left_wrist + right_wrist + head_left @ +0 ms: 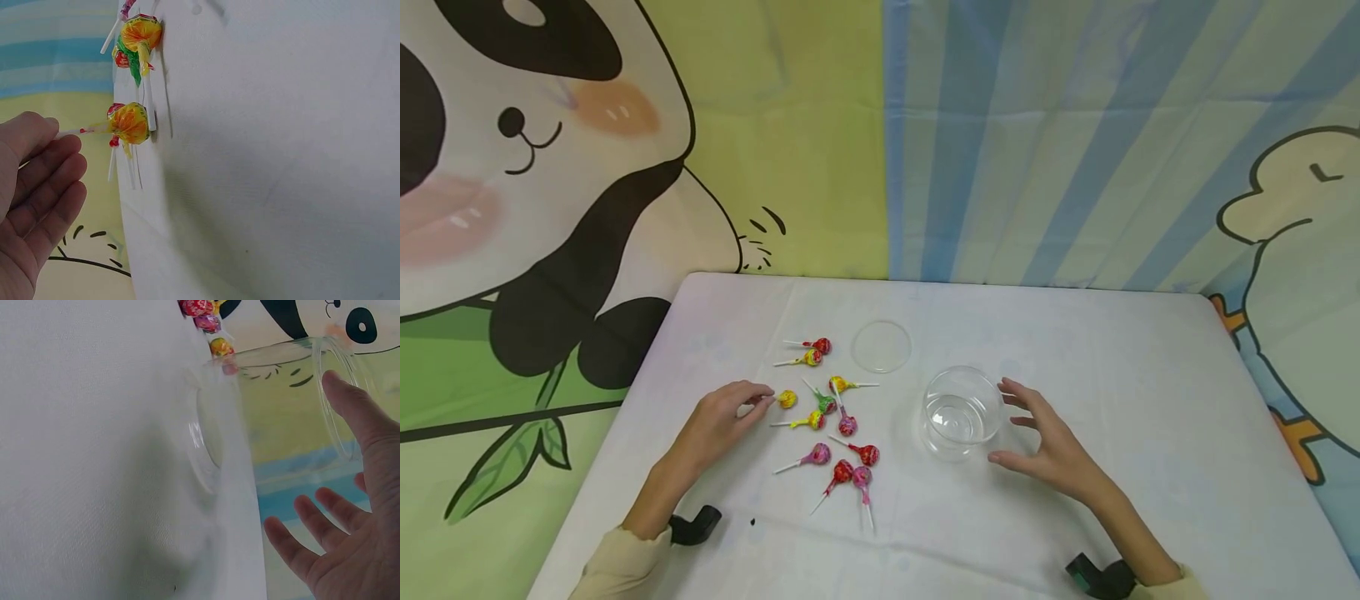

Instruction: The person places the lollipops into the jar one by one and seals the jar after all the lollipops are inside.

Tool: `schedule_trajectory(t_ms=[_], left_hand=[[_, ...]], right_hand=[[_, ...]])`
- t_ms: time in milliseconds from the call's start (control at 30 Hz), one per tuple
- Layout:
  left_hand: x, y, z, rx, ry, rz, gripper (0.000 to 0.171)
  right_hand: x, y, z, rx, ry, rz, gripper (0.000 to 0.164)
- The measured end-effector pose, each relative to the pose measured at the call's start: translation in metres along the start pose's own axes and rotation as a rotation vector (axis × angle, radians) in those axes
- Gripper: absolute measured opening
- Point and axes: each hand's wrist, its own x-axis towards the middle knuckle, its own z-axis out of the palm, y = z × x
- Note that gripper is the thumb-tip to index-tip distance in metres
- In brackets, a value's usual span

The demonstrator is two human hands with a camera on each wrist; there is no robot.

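Observation:
A yellow lollipop (787,399) is pinched by its white stick between the thumb and forefinger of my left hand (727,422). In the left wrist view the yellow lollipop (130,124) points away from the fingertips, and the other fingers are loosely bent. A clear round jar (961,410) stands without its lid on the table. My right hand (1043,442) is beside the jar's right side, its fingers spread. In the right wrist view the thumb of the right hand (350,512) overlaps the rim of the jar (287,412); whether it touches cannot be told.
Several wrapped lollipops in red, yellow, green and pink lie left of the jar, among them a pink lollipop (818,454) and a red lollipop (842,472). A clear round lid (881,347) lies behind them on the white table (1150,400). A printed curtain (1037,150) hangs behind.

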Motion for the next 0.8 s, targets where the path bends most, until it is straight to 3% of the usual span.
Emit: schedule_trajectory(t_ms=[400,667,800], left_hand=[[-0.003,-0.007,0.006,-0.089,0.014,-0.116,0.015],[-0.002,-0.01,0.003,-0.109,0.077,-0.195,0.014],[0.0,-0.008,0.002,-0.173,0.118,-0.214,0.011]], right_hand=[[0.008,-0.005,0.017,0.033,0.004,0.028,0.105],[0.01,0.0,0.025,0.033,0.015,0.033,0.103],[0.011,0.001,0.027,0.036,0.019,0.029,0.102]])
